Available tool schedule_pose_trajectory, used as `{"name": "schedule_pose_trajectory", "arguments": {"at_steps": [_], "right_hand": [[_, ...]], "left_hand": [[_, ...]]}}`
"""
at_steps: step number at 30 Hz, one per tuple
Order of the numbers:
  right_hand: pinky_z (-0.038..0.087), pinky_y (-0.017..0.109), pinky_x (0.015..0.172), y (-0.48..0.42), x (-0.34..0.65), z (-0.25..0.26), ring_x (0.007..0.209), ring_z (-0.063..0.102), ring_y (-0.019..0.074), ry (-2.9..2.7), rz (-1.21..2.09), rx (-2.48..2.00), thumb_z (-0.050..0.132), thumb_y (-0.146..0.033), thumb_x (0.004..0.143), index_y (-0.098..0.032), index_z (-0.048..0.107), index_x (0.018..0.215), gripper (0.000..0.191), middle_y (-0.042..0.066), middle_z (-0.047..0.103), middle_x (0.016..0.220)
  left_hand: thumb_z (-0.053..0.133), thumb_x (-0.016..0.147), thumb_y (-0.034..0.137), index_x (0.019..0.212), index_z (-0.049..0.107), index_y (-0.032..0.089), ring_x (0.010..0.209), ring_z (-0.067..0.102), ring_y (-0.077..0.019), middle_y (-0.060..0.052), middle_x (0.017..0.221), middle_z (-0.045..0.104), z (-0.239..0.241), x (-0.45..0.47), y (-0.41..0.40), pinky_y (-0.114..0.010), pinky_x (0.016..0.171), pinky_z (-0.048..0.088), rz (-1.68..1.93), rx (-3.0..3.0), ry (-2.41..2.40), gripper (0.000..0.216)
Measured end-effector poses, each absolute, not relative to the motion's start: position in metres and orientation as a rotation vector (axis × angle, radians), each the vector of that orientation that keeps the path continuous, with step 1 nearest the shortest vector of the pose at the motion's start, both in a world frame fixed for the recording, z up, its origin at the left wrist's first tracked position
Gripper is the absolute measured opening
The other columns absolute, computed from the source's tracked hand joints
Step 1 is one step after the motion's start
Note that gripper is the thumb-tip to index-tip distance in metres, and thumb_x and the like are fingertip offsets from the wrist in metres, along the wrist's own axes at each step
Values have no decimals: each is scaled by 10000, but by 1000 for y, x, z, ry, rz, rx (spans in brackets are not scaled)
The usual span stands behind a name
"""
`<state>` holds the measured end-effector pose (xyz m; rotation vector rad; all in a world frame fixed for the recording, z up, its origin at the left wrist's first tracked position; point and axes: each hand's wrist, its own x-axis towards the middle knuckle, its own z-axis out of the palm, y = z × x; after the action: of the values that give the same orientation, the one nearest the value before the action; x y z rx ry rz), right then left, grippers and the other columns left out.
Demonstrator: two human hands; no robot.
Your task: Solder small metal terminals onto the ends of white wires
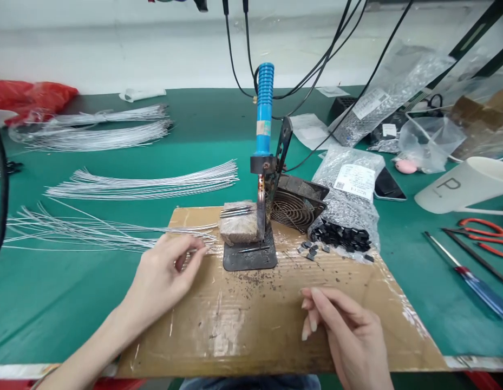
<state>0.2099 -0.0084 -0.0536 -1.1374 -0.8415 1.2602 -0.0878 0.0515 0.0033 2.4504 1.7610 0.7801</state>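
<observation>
My left hand (168,271) is over the left edge of the cardboard, with thumb and forefinger tips drawn together. It is beside the tips of a loose spread of thin white wires (97,230); whether a wire is between the fingers I cannot make out. My right hand (348,333) is above the right part of the cardboard, fingers curled and tips pressed together; anything in them is too small or hidden. Between and beyond the hands stands a blue-handled soldering iron (265,108), upright in a black metal stand (251,260) beside a pale block (238,227).
Small black pieces (340,236) spill from a plastic bag (351,173) onto the cardboard sheet (251,330). A small fan (298,203) sits behind the stand. More wire bundles (145,183) lie left. At right are a screwdriver (474,281), red-handled pliers (484,230), a phone (389,185) and a white cup (458,189).
</observation>
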Motion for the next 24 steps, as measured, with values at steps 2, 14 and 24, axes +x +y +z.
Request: {"name": "schedule_pose_trajectory", "arguments": {"at_steps": [2, 14, 24], "right_hand": [[611, 227, 485, -8, 210, -53, 472, 658, 127, -861, 1260, -1140, 792, -326, 930, -220, 857, 885, 132, 34, 724, 710], [563, 205, 490, -7, 201, -43, 470, 608, 107, -777, 1267, -1227, 868, -460, 836, -220, 845, 798, 244, 35, 723, 706], [550, 201, 479, -7, 201, -45, 484, 595, 106, -743, 1268, -1212, 896, -464, 802, -217, 841, 781, 253, 39, 717, 713]], "left_hand": [[635, 966, 242, 862, 690, 220, 676, 635, -166, 11, 787, 729, -7, -99, 67, -284, 696, 472, 799, 2455, 1772, 120], [559, 1040, 220, 1156, 711, 141, 918, 695, -234, -100, 988, 762, -16, -121, 122, -389, 837, 564, 742, 2808, 1772, 207], [678, 1002, 324, 1239, 672, 159, 1052, 711, -239, -102, 1240, 704, -31, -133, 232, -453, 911, 613, 178, 2898, 1649, 289]]}}
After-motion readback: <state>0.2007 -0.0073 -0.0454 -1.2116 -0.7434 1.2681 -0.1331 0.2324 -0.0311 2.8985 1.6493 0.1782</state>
